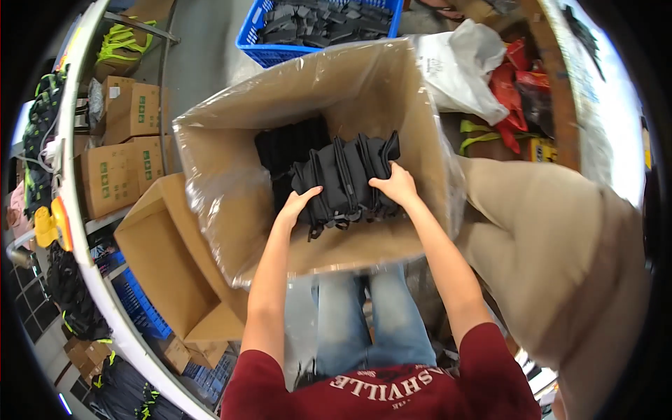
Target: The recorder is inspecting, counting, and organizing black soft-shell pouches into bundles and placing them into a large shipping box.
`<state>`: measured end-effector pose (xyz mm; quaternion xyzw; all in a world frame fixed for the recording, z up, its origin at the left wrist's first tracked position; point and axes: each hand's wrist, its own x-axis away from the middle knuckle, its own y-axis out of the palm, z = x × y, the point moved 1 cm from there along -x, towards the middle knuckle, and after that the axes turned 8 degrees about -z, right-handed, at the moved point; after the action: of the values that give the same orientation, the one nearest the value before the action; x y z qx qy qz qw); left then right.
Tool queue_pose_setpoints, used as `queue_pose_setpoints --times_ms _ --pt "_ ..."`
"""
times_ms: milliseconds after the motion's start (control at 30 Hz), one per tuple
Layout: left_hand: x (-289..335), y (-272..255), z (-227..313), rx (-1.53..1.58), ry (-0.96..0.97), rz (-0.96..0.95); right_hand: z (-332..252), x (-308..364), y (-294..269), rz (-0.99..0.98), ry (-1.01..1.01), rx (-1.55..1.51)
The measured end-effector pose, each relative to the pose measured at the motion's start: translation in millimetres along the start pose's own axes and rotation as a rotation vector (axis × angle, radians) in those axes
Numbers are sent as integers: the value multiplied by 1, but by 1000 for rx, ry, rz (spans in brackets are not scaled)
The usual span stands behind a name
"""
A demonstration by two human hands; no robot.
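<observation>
Both my arms reach down into a large cardboard box (336, 260) lined with clear plastic. Between my hands is a row of black fabric pouches (339, 178), packed side by side like a stack on edge, with short straps hanging at the near side. My left hand (299, 204) grips the row's left end, thumb on top. At the right end my right hand (397, 183) presses in, thumb on the near face; its other fingers are partly hidden. More black fabric items (290, 143) lie in the box behind and left of the row.
A blue crate (280, 54) of black pieces stands beyond the box. An open carton (168, 259) leans at its left, by shelving with closed cartons (112, 178). A person in beige trousers (539, 231) is close on the right, near a white bag (458, 70).
</observation>
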<state>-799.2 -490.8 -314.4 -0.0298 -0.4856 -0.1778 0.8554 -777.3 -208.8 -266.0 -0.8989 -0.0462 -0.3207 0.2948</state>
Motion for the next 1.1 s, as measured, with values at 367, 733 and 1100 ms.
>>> queue_pose_setpoints --times_ms 367,733,1100 --pt "-265 43 -20 174 3 -213 73 -175 34 287 128 461" --pt "-353 -6 -33 -93 238 215 127 -283 84 305 -40 309" --pt "-407 -15 -38 -633 273 445 229 -384 108 39 -61 266"
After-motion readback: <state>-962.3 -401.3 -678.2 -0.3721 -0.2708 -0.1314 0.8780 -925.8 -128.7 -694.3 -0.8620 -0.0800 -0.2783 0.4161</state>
